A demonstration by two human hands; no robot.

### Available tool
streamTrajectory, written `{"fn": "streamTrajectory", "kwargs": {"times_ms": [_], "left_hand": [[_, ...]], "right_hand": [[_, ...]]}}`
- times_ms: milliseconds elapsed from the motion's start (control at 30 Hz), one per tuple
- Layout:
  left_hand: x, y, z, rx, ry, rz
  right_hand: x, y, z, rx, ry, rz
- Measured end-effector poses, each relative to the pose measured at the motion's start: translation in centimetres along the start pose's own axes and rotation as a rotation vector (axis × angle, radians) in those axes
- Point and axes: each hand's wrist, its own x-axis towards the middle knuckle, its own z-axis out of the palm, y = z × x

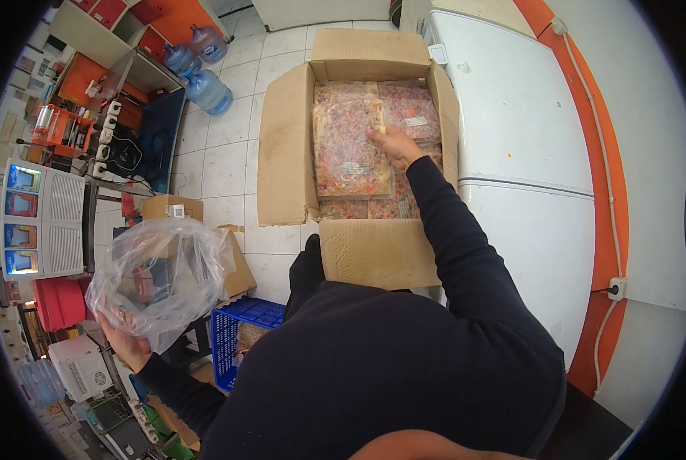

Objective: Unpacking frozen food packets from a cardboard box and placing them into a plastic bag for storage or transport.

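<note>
My right hand grips the right edge of a flat, clear-wrapped food package, thumb on top. The package looks like a rectangular pizza with a label near its lower end. It lies over other similar wrapped packages inside an open cardboard box; whether it is lifted off them I cannot tell. Off to the left, my left hand holds a large clear plastic bag by its rim. The bag hangs with its mouth spread, and things behind show through it.
White chest freezers flank the box on the right. A blue plastic crate with wrapped packages inside stands by my left side. Large water bottles are on the tiled floor. A cluttered desk with power sockets runs along the left.
</note>
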Motion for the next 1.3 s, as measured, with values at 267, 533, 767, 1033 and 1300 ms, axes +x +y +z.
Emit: {"fn": "streamTrajectory", "kwargs": {"times_ms": [267,533,767,1033,1300], "left_hand": [[0.3,1.4,9.8,0.217,-0.565,0.300],[-13.8,1.0,34.6,0.321,-1.329,0.611],[-33.1,0.2,42.1,0.401,-2.098,0.338],[-44.7,-6.0,42.1,0.271,-2.665,0.589],[-42.7,-9.6,44.1,0.528,-2.290,1.139]], "right_hand": [[-6.3,-1.9,-3.9,-0.154,0.117,-0.166],[-31.5,-9.8,-9.7,0.294,0.374,-0.433],[-45.7,-10.1,-6.2,-0.058,0.812,-0.521],[-44.6,-2.3,-7.6,-0.482,1.218,-0.639],[-41.5,5.3,-14.1,-0.808,1.350,-0.209]]}}
